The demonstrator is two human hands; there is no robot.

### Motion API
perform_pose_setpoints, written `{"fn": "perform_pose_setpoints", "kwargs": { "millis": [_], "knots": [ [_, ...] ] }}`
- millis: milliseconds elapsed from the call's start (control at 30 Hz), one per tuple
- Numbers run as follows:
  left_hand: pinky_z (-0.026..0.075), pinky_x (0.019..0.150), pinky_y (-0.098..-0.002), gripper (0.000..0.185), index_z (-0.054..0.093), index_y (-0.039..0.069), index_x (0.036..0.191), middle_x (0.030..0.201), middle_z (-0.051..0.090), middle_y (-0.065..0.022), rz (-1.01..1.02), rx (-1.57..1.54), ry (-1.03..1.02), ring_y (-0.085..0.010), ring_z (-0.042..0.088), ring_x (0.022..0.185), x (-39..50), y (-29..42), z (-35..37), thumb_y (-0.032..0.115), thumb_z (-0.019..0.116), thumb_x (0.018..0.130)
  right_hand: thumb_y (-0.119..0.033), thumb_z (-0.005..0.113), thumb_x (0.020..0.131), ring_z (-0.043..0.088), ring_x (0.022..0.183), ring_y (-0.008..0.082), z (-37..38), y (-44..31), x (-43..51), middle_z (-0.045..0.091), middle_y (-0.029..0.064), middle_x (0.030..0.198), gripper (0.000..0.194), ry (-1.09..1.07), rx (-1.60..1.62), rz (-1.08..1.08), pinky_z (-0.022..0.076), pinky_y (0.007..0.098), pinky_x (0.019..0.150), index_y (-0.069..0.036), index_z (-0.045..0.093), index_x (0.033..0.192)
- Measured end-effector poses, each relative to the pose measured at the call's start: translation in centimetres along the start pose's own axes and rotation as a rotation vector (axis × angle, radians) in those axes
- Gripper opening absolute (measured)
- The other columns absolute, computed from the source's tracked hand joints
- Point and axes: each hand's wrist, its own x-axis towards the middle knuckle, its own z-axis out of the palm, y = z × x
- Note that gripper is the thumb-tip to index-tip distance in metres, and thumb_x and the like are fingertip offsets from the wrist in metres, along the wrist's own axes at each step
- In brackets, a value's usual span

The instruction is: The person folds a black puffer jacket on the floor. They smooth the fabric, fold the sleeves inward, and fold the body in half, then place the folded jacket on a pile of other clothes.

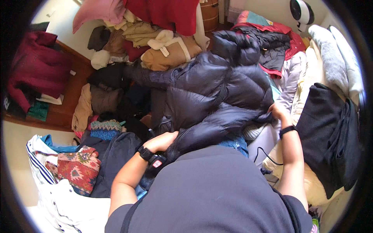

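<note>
A dark quilted puffer jacket (201,96) spreads out in front of me, its far sleeve (233,46) blurred. My left hand (161,141) grips the jacket's near left edge, close to my body, with the fingertips hidden in the fabric. At the near right side, my right hand (278,112) pinches another edge of it. Beneath and around the jacket lie piled clothes, among them a black garment (110,75) at its left. A bit of blue denim (234,146) shows just below the jacket, by my waist.
Clothes heap up on the left, with a patterned red garment (80,169) and a white one (75,204). A maroon sweater (43,64) hangs or lies at far left. Behind are a tan shearling garment (172,54) and a red cloth (166,14). At right rests a black cloth (323,131).
</note>
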Motion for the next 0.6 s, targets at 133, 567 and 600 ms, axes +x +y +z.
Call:
{"fn": "perform_pose_setpoints", "kwargs": {
  "millis": [133,567,600],
  "knots": [
    [0.049,0.073,-0.0448,0.034,0.047,0.0,0.11,0.091,0.063,-0.0244,-0.072,0.09,-0.02,-0.0416,0.061,0.089,1.6,-3.7,0.8,0.019,0.058,0.083,-0.011,0.051,0.075,0.064,0.091,0.0328,3.2,0.5,4.5,0.067,0.0204,0.095,0.026,0.135,0.196,-0.103,0.05,0.0393,0.08,-0.002,0.068,0.093],
    [0.041,0.099,-0.0388,0.052,0.044,0.006,0.129,0.123,0.056,-0.0115,0.316,-1.483,-0.002,-0.0229,0.052,0.116,18.2,1.1,-10.3,0.043,0.053,0.093,-0.014,0.057,0.078,0.061,0.077,0.0266,-8.5,-15.9,-0.8,0.063,0.0098,0.08,0.015,1.162,-0.057,-0.393,0.0442,0.0431,0.084,-0.013,0.068,0.087],
    [0.041,0.098,-0.0384,0.055,0.043,0.006,0.13,0.123,0.055,-0.0112,0.359,-1.525,-0.025,-0.0226,0.052,0.116,19.6,1.0,-8.9,0.044,0.054,0.092,-0.016,0.057,0.076,0.061,0.078,0.0233,-8.0,-20.5,-1.2,0.063,0.0063,0.079,0.012,1.129,-0.184,-0.511,0.0395,0.0431,0.094,-0.014,0.067,0.082]
  ]
}}
